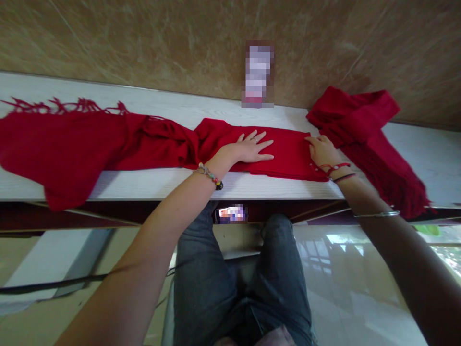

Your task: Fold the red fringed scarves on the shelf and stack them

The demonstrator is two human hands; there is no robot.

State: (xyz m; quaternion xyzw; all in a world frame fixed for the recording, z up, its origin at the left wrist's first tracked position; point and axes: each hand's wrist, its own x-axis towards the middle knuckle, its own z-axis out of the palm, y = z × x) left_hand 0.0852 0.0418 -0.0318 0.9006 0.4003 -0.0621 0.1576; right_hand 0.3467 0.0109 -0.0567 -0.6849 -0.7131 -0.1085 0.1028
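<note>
A long red scarf (288, 149) lies along the white tabletop. Its right part is flat and squared off, its middle is bunched, and its left end spreads loosely with a fringe at the back. My left hand (252, 148) rests on the flat part, fingers spread and palm down. At the right edge of that part, my right hand (322, 150) has its fingers curled in a pinch on the cloth. Just beyond it lies another red fringed scarf (360, 120), folded over itself, with its fringe towards the table's front edge.
The narrow white table (144, 188) runs against a brown marbled wall (162, 48). A pixelated upright item (257, 72) stands at the back. Below the front edge, a phone (231, 214) with a lit, pixelated screen sits near my knees. A dark cable (54, 283) crosses at lower left.
</note>
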